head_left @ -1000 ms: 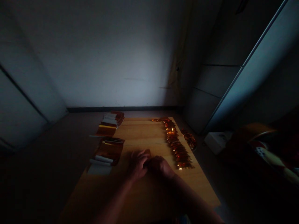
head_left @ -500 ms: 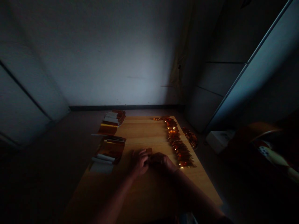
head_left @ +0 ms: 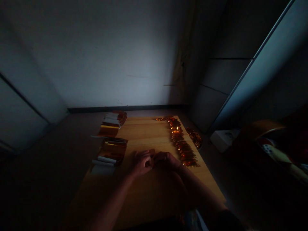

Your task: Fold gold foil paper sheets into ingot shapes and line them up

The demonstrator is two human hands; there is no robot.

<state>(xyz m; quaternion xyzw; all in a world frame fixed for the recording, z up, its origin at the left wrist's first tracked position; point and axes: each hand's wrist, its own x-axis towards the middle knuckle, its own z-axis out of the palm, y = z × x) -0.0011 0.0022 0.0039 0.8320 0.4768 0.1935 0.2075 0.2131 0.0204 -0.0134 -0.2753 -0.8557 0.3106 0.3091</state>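
Observation:
Over the middle of the wooden table, my left hand (head_left: 143, 163) has its fingers curled round a small piece of foil paper (head_left: 152, 151), orange-brown in this dim light. My right hand (head_left: 166, 159) pinches at the near right side of the same piece, almost touching the left. Most of the paper is hidden by my fingers, so its folds do not show. Left of my hands lie sheets of gold foil paper (head_left: 112, 149) with white backs. On the right runs a row of folded gold foil pieces (head_left: 184, 149), packed one against another.
The wooden table (head_left: 138, 130) stands before a pale wall. More foil sheets (head_left: 110, 129) overhang its far left edge. Beyond the right edge is a heap of shiny foil pieces (head_left: 195, 138). A white box (head_left: 221, 141) sits on the floor at the right.
The view has shifted slightly. My left fingers have curled more, leaving a round gap by the thumb. Both hands stay together at the paper.

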